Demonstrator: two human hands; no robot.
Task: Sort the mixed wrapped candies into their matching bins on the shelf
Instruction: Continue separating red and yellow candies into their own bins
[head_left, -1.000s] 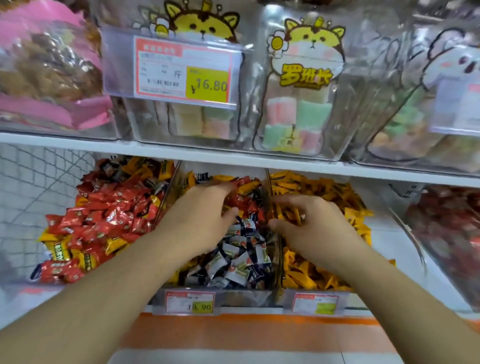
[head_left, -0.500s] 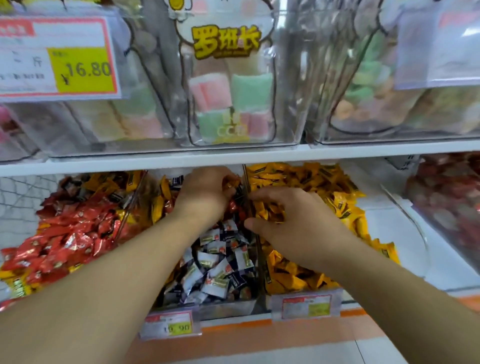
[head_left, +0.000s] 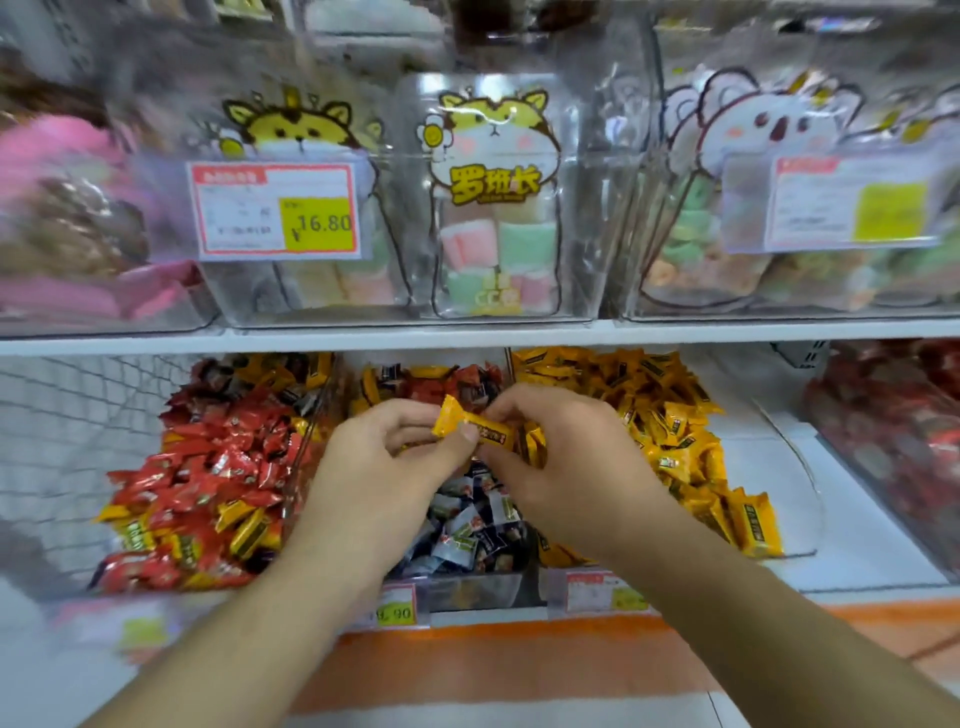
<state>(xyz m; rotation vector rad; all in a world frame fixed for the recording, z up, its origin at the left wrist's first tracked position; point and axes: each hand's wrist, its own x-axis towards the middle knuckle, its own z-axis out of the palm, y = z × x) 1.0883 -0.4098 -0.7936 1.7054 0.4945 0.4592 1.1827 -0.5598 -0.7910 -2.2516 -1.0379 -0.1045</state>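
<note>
Just above the pinched yellow wrapped candy (head_left: 470, 425), the white shelf board (head_left: 467, 332) caps the opening. Clear plastic dividers (head_left: 511, 374) flank it. Below, heaped dark-wrapped candies (head_left: 467, 525) fill the bin.

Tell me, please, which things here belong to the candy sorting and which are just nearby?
Job:
left hand and right hand, both pinching a yellow candy
red bin
middle bin
yellow bin

Nearby:
marshmallow bags
pink bag
price tag
</note>
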